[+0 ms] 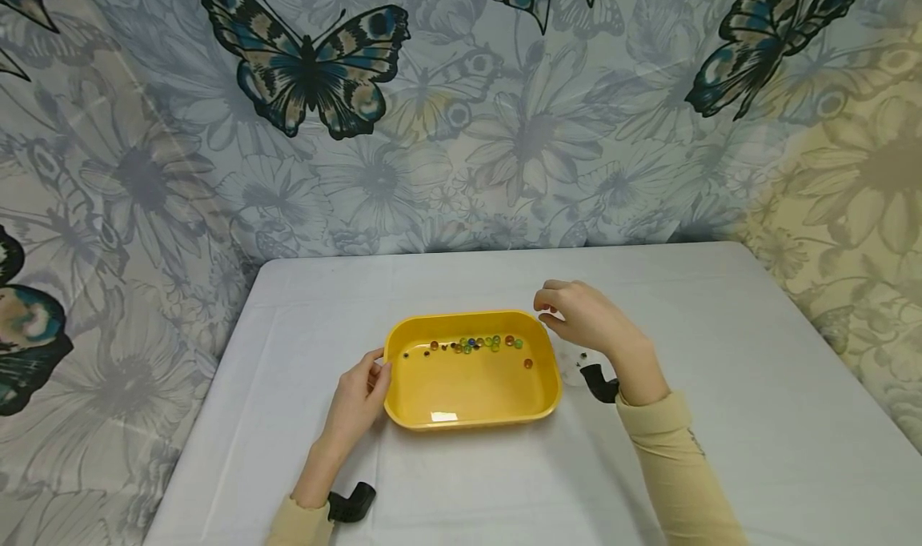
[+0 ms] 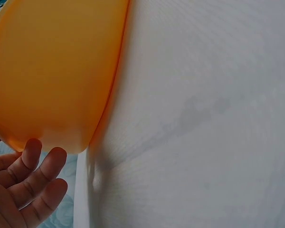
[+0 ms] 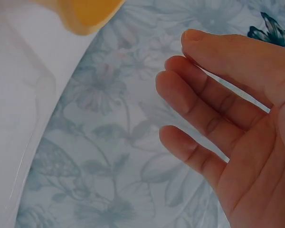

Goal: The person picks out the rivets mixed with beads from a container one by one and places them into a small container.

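A yellow plastic tray [image 1: 468,398] with rounded corners is on the white table. Small round beads [image 1: 468,344] in green, amber, blue and dark colours lie scattered across it, mostly in its far half. My left hand [image 1: 360,390] holds the tray's left end; in the left wrist view its fingertips [image 2: 54,159] are against the outer wall. Just off the tray's far right corner, above the table, is my right hand [image 1: 583,314]. Its fingers are loosely bent, and the right wrist view shows nothing between the thumb and fingers [image 3: 180,92].
Partly behind the right wrist lies something clear with a few small dark beads [image 1: 583,356]. A black strap piece [image 1: 601,384] sits at the right wrist, another black piece [image 1: 351,503] at the left. Butterfly-and-flower fabric [image 1: 504,154] hangs behind the white table [image 1: 461,490].
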{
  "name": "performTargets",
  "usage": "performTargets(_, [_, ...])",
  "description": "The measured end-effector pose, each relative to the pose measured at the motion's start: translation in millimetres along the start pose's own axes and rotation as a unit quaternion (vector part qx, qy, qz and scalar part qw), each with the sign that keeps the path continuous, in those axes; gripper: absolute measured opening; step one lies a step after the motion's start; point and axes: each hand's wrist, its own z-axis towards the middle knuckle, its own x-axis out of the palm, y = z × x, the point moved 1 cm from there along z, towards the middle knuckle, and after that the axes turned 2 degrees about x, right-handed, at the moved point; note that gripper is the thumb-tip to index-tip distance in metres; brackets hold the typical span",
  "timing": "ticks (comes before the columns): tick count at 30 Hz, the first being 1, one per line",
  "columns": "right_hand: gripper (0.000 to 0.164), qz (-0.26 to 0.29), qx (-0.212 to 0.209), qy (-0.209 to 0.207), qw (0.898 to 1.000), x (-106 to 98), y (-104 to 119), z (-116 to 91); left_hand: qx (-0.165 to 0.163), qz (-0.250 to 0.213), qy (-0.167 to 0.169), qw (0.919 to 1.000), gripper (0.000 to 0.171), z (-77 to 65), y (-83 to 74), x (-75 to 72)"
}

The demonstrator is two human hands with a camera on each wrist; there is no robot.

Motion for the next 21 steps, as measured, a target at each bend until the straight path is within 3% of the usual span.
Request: performTargets(21, [0.008,-0.006,-0.019,0.029,0.999,12,21,26,0.001,0.009,-0.001,1.0000,0.028,-0.1,1.5,1.0])
